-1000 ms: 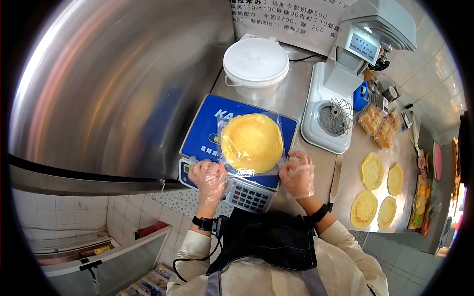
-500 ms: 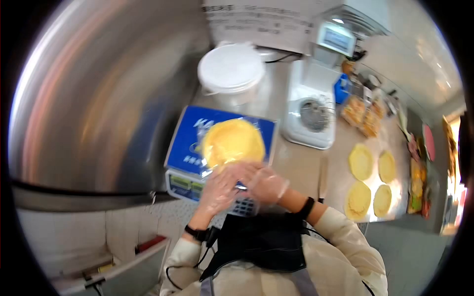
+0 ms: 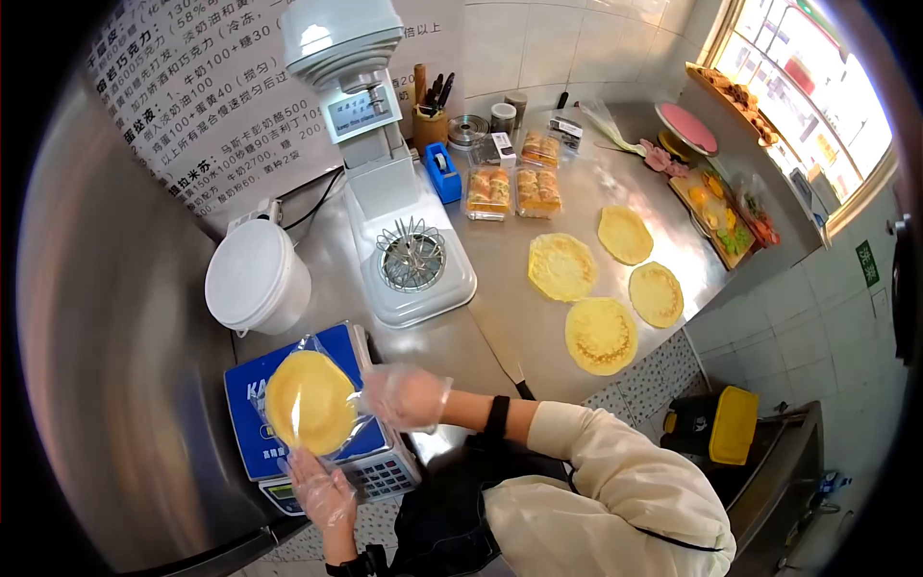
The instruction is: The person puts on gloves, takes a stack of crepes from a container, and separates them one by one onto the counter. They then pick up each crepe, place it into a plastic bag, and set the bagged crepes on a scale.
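Observation:
A round yellow crepe in clear plastic wrap [image 3: 310, 402] lies on the blue top of a digital scale [image 3: 252, 428] at the near left of the steel counter. My right hand [image 3: 404, 396], in a thin clear glove, curls its fingers on the wrap's right edge. My left hand [image 3: 322, 489], also gloved, is spread flat over the scale's keypad, with its fingertips at the near edge of the wrap.
A white lidded bucket [image 3: 258, 279] and a white stand mixer [image 3: 404, 255] with a whisk stand behind the scale. Several bare crepes [image 3: 601, 335] lie on the counter [image 3: 500, 308] to the right, with pastry boxes [image 3: 488, 190], a fruit board [image 3: 716, 207] and a yellow-lidded bin [image 3: 719, 423] beyond.
My head has turned right, so the counter with the crepes fills the view. My hands, apart a second ago, met at the wrap's near edge and now sit at its right and near sides.

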A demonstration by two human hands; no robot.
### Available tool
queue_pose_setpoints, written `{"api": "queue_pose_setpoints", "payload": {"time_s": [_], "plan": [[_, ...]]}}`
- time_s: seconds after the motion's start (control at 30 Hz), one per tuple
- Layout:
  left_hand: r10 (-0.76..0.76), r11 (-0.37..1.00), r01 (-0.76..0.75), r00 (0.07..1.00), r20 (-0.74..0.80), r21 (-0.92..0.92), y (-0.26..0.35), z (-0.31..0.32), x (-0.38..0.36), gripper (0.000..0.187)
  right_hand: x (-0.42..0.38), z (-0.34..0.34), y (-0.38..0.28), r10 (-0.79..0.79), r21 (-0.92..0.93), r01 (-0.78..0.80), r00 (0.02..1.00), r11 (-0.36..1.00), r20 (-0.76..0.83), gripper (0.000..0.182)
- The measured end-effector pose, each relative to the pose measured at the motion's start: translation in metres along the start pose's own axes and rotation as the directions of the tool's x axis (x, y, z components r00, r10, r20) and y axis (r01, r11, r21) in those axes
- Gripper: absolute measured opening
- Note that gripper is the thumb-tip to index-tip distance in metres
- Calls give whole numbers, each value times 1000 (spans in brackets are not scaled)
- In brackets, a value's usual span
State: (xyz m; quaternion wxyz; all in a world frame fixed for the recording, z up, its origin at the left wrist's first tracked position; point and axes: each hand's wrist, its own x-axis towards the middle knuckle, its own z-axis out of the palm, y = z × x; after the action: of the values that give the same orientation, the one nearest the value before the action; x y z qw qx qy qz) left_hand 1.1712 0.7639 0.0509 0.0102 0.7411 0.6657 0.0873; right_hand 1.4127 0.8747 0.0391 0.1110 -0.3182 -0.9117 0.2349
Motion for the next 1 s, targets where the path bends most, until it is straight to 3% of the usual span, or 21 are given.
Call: {"api": "queue_pose_setpoints", "payload": {"time_s": [0.03,0.07,0.13,0.17,0.2,0.23,0.3,0.37,0.4,0.47,0.53,0.57,0.63,0.67,0.73,0.77,0.8,0.83,0.87,0.93,1.0], "plan": [[-37,996,33,998,47,80,1,-2,2,63,2,-1,0,30,136,17,942,991,-334,23],[-78,985,63,993,90,160,2,-3,4,62,10,-9,-4,30,136,18,941,991,-337,23],[-162,976,149,984,71,159,8,-5,8,58,33,-27,-8,188,139,-131,787,982,-587,24],[-211,977,207,975,73,59,17,-16,15,55,44,-26,-2,182,145,-119,796,982,-577,24],[-274,960,278,959,74,-42,22,-24,18,53,59,-24,4,316,164,-271,813,949,-489,29],[-201,979,204,960,195,6,10,-18,19,49,78,-20,6,424,163,-391,820,906,-385,35],[-354,935,353,934,48,34,9,-3,20,56,103,-21,13,503,164,-485,858,859,-99,53],[-351,936,351,935,-57,-19,3,6,15,64,115,-20,13,556,239,-544,831,804,20,67],[-222,975,221,966,-132,-23,2,5,14,60,115,-16,11,541,281,-520,841,807,4,69],[-272,958,253,949,-157,-133,14,-3,18,50,115,-16,9,501,313,-478,866,821,8,71],[-366,784,263,927,-76,-562,24,-13,19,49,109,-19,3,525,475,-446,850,758,-38,71],[-404,773,291,911,-84,-563,27,-10,20,49,110,-20,7,494,465,-430,869,774,-20,71],[-456,541,209,887,-75,-815,28,-1,17,55,114,-19,11,412,471,-484,875,737,255,53],[-480,404,147,874,-73,-903,27,4,14,58,113,-27,-3,382,462,-471,881,751,278,53],[-521,123,-20,850,-82,-992,26,6,12,65,104,-40,-32,311,733,-298,942,612,123,33],[-623,-132,2,778,84,-991,41,-23,21,60,104,-35,-44,175,874,-103,984,475,21,23],[-645,-124,-8,761,74,-992,37,-26,10,60,99,-35,-57,147,874,-98,989,476,31,23],[-477,-589,-185,865,154,-786,33,-30,-2,59,91,-55,-91,75,768,-33,997,640,-20,21],[-280,-906,-226,954,106,-358,27,-34,-12,60,85,-62,-116,-6,631,45,998,774,-65,20],[-263,-922,-230,962,69,-312,20,-42,-33,57,70,-34,-138,-537,144,587,797,797,-278,23],[-514,-750,-385,851,109,-538,6,-18,-73,53,57,-21,-173,-769,-71,772,611,631,-189,30]]}}
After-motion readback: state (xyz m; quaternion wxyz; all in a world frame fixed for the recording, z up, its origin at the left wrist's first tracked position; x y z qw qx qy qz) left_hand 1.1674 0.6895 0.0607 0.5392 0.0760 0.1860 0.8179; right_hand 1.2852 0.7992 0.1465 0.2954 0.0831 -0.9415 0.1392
